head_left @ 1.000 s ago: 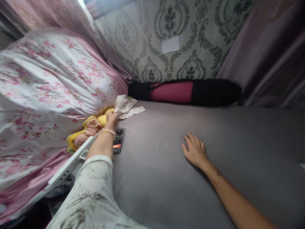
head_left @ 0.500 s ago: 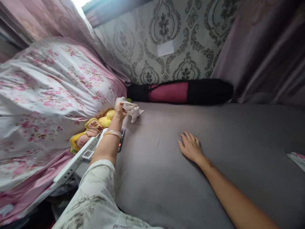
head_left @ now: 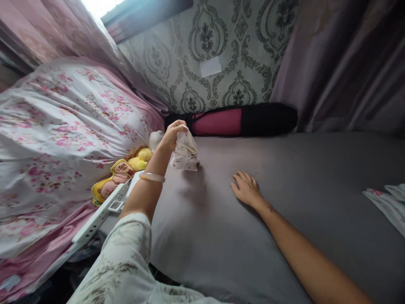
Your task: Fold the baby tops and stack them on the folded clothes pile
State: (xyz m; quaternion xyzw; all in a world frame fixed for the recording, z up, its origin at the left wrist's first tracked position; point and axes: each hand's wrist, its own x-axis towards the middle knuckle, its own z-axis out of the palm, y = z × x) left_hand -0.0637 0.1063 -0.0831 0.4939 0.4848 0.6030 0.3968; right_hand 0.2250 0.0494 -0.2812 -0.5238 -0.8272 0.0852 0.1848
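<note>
My left hand (head_left: 175,132) is closed on the top of a small white patterned cloth (head_left: 185,154), which hangs down above the bed and casts a shadow. Its exact kind does not show. My right hand (head_left: 246,188) lies flat on the grey bed sheet (head_left: 215,236), fingers stretched out, with nothing in it. Beside my left forearm are a white plush toy (head_left: 155,139) and a yellow plush toy (head_left: 141,159).
A black and pink long bag (head_left: 218,123) lies along the patterned wall. To the left are floral bedding (head_left: 69,122), a yellow cartoon cushion (head_left: 106,191) and a white power strip (head_left: 95,221). Folded fabric (head_left: 387,209) rests at the right edge.
My left hand has lifted the cloth up and to the right, so it now hangs more open. My right hand stays flat on the sheet. The view has shifted slightly.
</note>
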